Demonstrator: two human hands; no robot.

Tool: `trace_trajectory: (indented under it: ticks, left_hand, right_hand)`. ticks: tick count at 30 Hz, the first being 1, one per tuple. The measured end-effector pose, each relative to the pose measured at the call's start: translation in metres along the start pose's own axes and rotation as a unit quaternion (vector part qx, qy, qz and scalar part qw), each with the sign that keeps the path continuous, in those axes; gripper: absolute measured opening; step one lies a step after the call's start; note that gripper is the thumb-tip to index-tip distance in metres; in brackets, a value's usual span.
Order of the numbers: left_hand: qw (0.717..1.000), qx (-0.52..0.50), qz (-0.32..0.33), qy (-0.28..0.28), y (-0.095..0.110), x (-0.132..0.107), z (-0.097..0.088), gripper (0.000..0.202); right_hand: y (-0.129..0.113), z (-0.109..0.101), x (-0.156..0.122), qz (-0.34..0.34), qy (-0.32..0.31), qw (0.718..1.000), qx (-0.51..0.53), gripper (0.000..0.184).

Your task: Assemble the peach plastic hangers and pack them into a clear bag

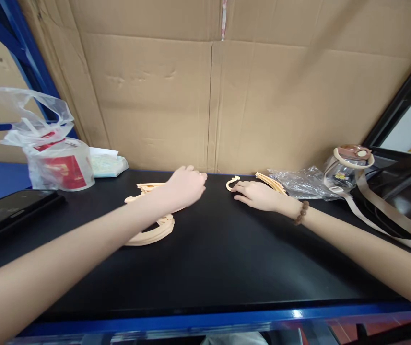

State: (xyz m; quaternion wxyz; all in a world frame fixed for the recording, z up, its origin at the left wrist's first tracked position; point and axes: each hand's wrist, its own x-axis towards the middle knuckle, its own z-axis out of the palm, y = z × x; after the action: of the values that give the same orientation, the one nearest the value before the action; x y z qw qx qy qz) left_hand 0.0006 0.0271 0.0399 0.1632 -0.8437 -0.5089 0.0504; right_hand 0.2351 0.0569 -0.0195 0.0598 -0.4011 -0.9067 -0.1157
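My left hand point(187, 186) is over the black tabletop left of the middle, fingers curled and pressed together; what they hold, if anything, is hidden. Beneath that wrist and forearm lie a stack of cream curved pieces point(158, 234) and a pile of thin cream pieces point(147, 186), both partly covered. On the right, my right hand point(255, 194) rests low with its fingers reaching forward and apart. Its fingertips touch a single cream hook-shaped piece point(230, 184) lying flat. Just behind this hand sits a stack of cream strips point(272, 182), partly hidden by it.
A bagged tissue roll point(64, 165) and a soft packet point(108, 164) stand at the back left, with a dark phone point(11, 211) in front. Crumpled clear plastic point(302, 182) and a strapped bottle point(349, 167) are at the right. A cardboard wall point(155, 105) closes the back.
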Motion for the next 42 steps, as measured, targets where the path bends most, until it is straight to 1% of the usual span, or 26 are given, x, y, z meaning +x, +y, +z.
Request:
trace_trajectory:
  ticks: [2, 4, 7, 10, 13, 16, 19, 24, 27, 33, 37, 40, 42]
  left_hand:
    - [0.999, -0.011, -0.022, -0.047, -0.016, 0.022, -0.006, 0.032]
    - [0.994, -0.025, -0.034, -0.101, -0.029, 0.044, -0.007, 0.033]
    - [0.984, -0.04, -0.034, -0.168, -0.044, 0.069, 0.001, 0.035]
    - [0.979, -0.042, -0.029, -0.197, -0.051, 0.082, 0.011, 0.035]
    - [0.979, -0.038, -0.024, -0.199, -0.056, 0.084, 0.017, 0.034]
    - [0.981, -0.034, -0.015, -0.19, -0.06, 0.084, 0.02, 0.035]
    - [0.983, -0.037, -0.003, -0.18, -0.066, 0.085, 0.023, 0.036]
    - [0.983, -0.059, 0.035, -0.172, -0.077, 0.086, 0.03, 0.038]
    - [0.983, -0.066, 0.051, -0.165, -0.081, 0.085, 0.032, 0.043]
    - [0.984, -0.074, 0.077, -0.146, -0.083, 0.083, 0.035, 0.037]
    - [0.984, -0.076, 0.092, -0.133, -0.084, 0.082, 0.035, 0.034]
    - [0.985, -0.072, 0.089, -0.125, -0.084, 0.082, 0.035, 0.033]
    - [0.987, -0.068, 0.086, -0.122, -0.083, 0.082, 0.034, 0.032]
  right_hand:
    - [-0.001, 0.0, -0.009, 0.001, 0.009, 1.0, 0.005, 0.034]
    - [-0.002, 0.002, -0.015, 0.005, 0.021, 1.0, 0.012, 0.035]
    - [-0.003, 0.007, -0.018, 0.027, 0.042, 0.998, 0.023, 0.034]
    - [-0.003, 0.009, -0.015, 0.042, 0.054, 0.998, 0.017, 0.031]
    - [0.0, 0.008, -0.008, 0.049, 0.049, 0.998, -0.01, 0.029]
    - [0.002, 0.005, 0.003, 0.059, 0.039, 0.997, -0.028, 0.032]
    - [0.003, 0.003, 0.014, 0.071, 0.032, 0.996, -0.041, 0.031]
    - [0.001, -0.001, 0.026, 0.061, 0.02, 0.995, -0.07, 0.03]
    - [0.001, -0.002, 0.029, 0.061, 0.027, 0.994, -0.082, 0.029]
    - [0.009, -0.003, 0.027, 0.089, 0.07, 0.99, -0.081, 0.019]
    - [0.017, -0.008, 0.019, 0.086, 0.092, 0.988, -0.087, 0.019]
    - [0.017, -0.013, 0.008, 0.057, 0.106, 0.986, -0.112, 0.021]
    - [0.01, -0.018, -0.002, 0.023, 0.122, 0.983, -0.132, 0.021]
